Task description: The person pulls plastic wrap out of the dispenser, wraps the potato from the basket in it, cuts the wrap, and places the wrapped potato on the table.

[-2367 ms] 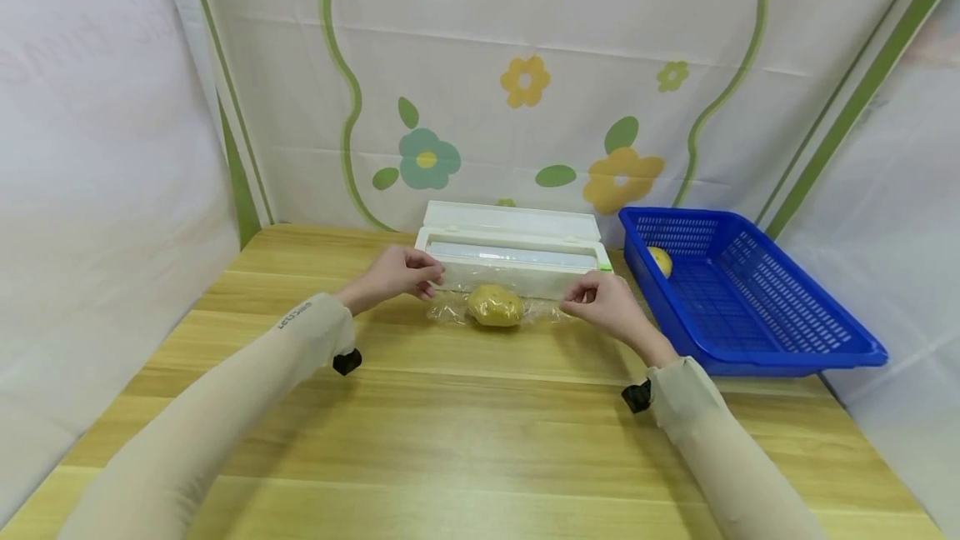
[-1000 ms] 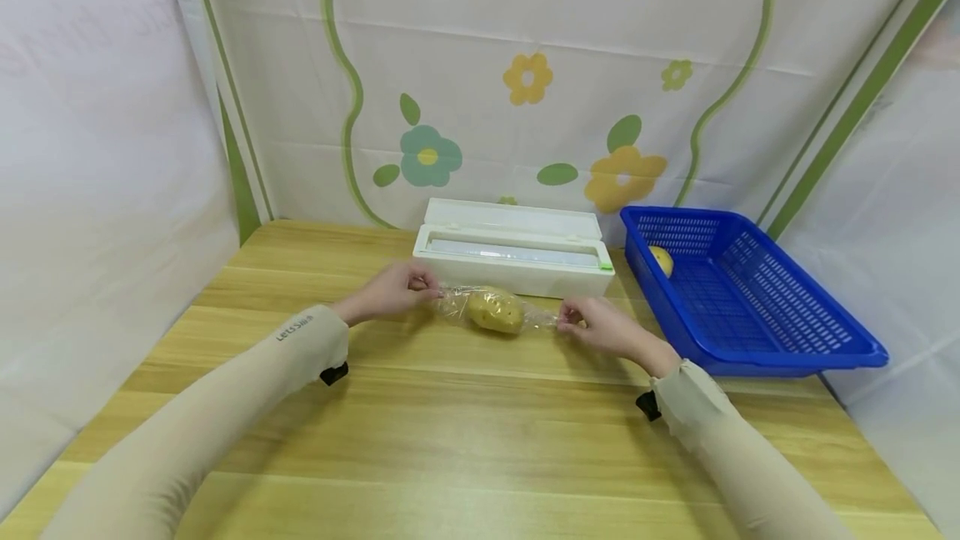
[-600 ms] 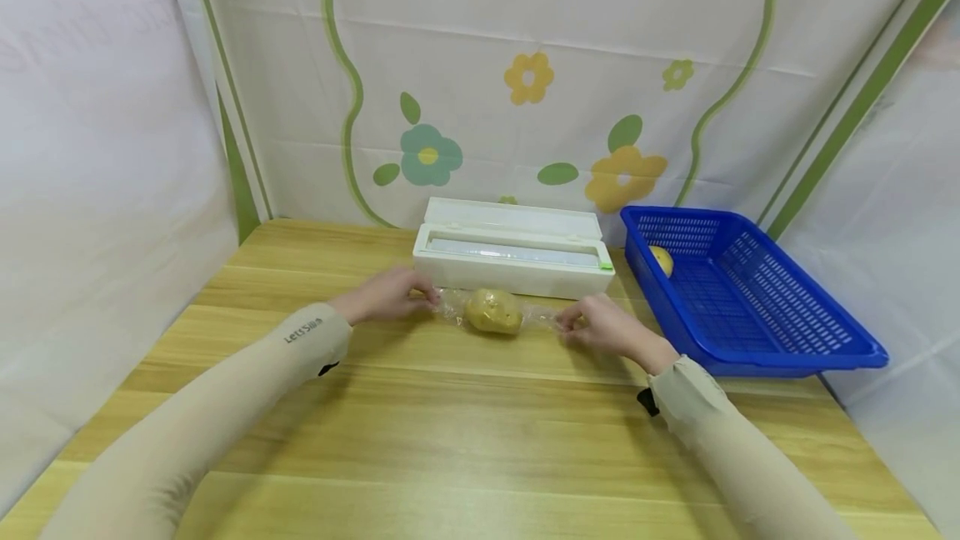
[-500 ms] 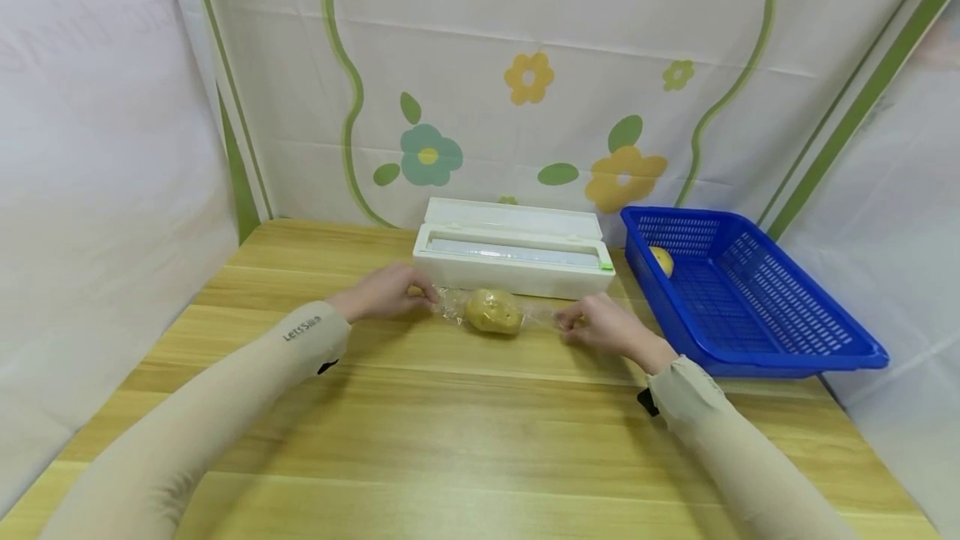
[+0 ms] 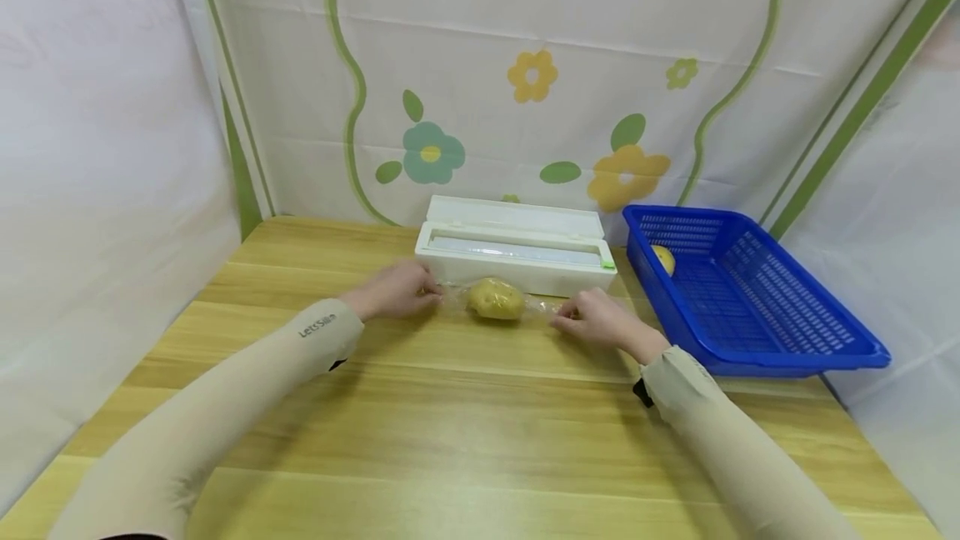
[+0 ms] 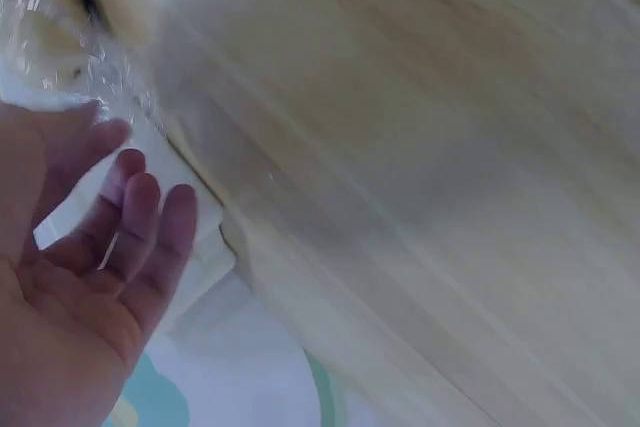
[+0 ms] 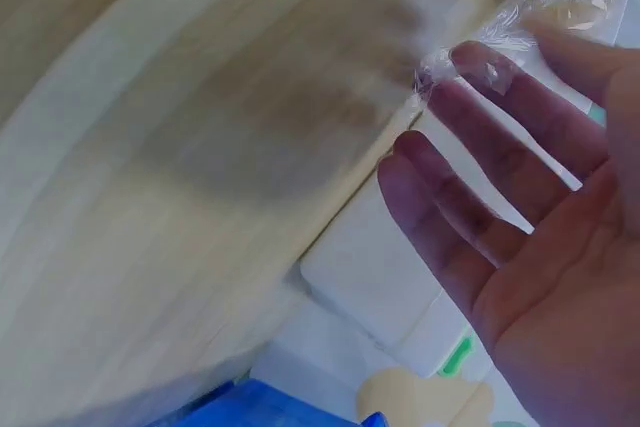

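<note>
A yellow potato (image 5: 496, 299) in clear plastic wrap sits before the front of a white wrap box, between my two hands. My left hand (image 5: 397, 290) pinches the wrap's left end with thumb and forefinger; in the left wrist view the other fingers of this hand (image 6: 110, 247) are loosely bent. On the other side, my right hand (image 5: 600, 319) pinches the gathered right end. The right wrist view shows crinkled plastic wrap (image 7: 505, 32) running from the potato to the thumb and forefinger of the right hand (image 7: 530, 187).
The white wrap box (image 5: 517, 272) stands at the back with its lid up and a roll inside. To its right is a blue plastic basket (image 5: 780, 361) with another potato (image 5: 663, 259) in its left corner. A printed curtain hangs behind the wooden table (image 5: 450, 440).
Over these frames the wrap beside the potato has been gathered into narrow ends. In the last half second the potato has shifted slightly back toward the box, and the right hand slightly inward.
</note>
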